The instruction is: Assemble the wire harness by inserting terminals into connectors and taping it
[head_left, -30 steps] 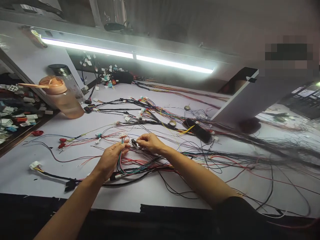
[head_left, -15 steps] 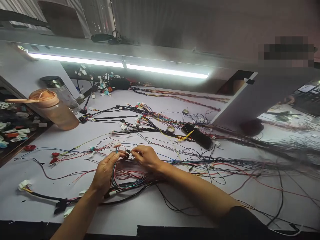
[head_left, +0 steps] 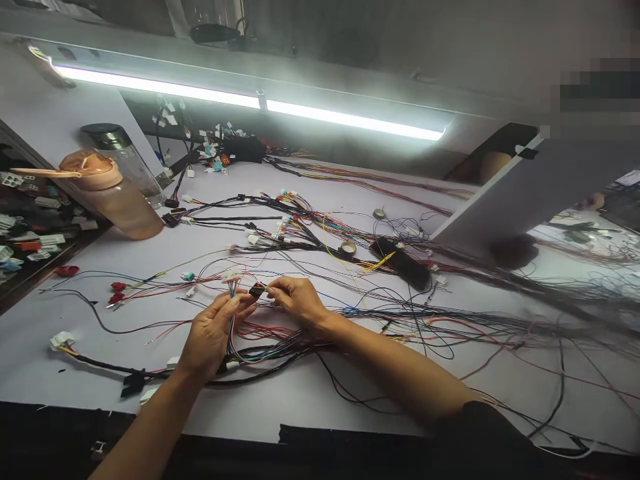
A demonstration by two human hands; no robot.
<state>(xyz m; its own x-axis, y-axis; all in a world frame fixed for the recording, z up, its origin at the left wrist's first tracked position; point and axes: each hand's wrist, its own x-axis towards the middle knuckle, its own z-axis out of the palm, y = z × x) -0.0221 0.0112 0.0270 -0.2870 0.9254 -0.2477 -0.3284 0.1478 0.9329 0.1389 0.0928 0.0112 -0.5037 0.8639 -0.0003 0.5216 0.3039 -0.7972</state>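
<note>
Between the two hands, just over the white tabletop (head_left: 250, 417), was a small black connector (head_left: 257, 291). The left hand (head_left: 210, 330) had its fingertips on the connector's left side, and its thumb and forefinger closed around a bundle of coloured wires (head_left: 231, 339), with a white connector (head_left: 231, 275) at the top. The right hand (head_left: 300, 300) had thumb and forefinger pinched on a thin wire at the black connector's right end; how far the wire went in was too small to tell. Around the hands lay loose wires, with red plugs (head_left: 117, 293) to the left. Farther back were a tape roll (head_left: 348, 254) and a dark flat object (head_left: 413, 268). An orange-lidded bottle (head_left: 133, 210) stood at the left, beneath a lit tube (head_left: 350, 119).
</note>
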